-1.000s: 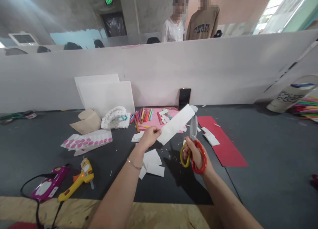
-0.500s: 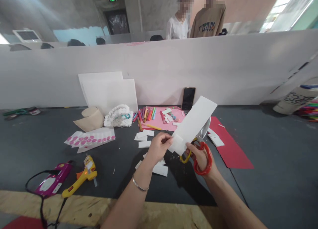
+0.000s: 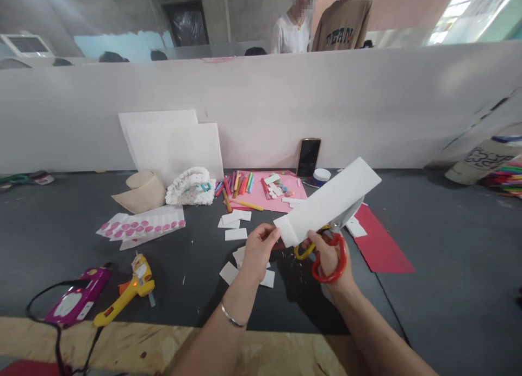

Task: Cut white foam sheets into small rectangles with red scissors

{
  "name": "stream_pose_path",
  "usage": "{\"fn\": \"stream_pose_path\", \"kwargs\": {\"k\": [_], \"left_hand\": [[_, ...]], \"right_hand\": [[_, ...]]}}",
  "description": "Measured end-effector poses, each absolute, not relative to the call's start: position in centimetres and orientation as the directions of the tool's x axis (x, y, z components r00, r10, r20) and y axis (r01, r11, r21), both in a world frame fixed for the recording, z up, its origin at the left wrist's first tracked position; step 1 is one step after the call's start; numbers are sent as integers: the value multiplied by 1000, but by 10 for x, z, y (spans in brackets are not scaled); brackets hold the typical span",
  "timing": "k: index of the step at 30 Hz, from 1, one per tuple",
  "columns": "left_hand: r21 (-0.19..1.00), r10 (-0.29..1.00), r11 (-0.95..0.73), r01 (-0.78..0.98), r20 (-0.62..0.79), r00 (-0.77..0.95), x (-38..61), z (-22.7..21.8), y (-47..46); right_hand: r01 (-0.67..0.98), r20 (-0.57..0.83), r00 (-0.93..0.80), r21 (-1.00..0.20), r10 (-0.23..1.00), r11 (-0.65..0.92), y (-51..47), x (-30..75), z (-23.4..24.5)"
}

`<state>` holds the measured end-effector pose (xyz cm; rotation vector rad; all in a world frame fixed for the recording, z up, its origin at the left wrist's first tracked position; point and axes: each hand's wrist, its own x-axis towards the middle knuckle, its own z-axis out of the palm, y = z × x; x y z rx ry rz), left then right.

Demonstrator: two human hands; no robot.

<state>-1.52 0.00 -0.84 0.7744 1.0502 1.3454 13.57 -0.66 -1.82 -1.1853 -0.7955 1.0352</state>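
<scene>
My left hand (image 3: 256, 251) pinches the near end of a long white foam strip (image 3: 330, 199), which slants up and to the right above the dark table (image 3: 428, 256). My right hand (image 3: 328, 254) grips red and yellow scissors (image 3: 326, 251) by the handles; the blades run under the strip and are mostly hidden behind it. Small white cut pieces (image 3: 234, 235) lie on the table below and to the left of my hands.
A red sheet (image 3: 381, 251) lies right of my hands. A pink sheet with markers (image 3: 240, 186), a phone (image 3: 309, 156), white boards (image 3: 171, 142), dotted strips (image 3: 138, 226), a yellow glue gun (image 3: 126, 292) and a purple device (image 3: 73, 302) stand around. Two people stand behind the white partition (image 3: 261, 93).
My left hand brought the white strip over to the scissors and raised its far end to the right. The scissor blades went from upright beside the strip to under it.
</scene>
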Motion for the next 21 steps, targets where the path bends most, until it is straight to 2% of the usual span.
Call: {"fn": "stream_pose_path", "kwargs": {"k": [4, 10, 13, 21], "left_hand": [[891, 972, 115, -439, -192, -135, -13, -10, 0], [890, 962, 154, -429, -234, -141, -11, -11, 0], [880, 960, 175, -442, -252, -120, -9, -12, 0], [848, 957, 212, -486, -281, -73, -7, -9, -3]], "right_hand": [[-231, -17, 360, -970, 933, 72, -8, 132, -18], [-115, 63, 473, -984, 879, 133, -11, 131, -15], [-62, 111, 476, -985, 873, 159, -13, 130, -13], [-131, 111, 495, -971, 862, 200, -13, 127, -22]]}}
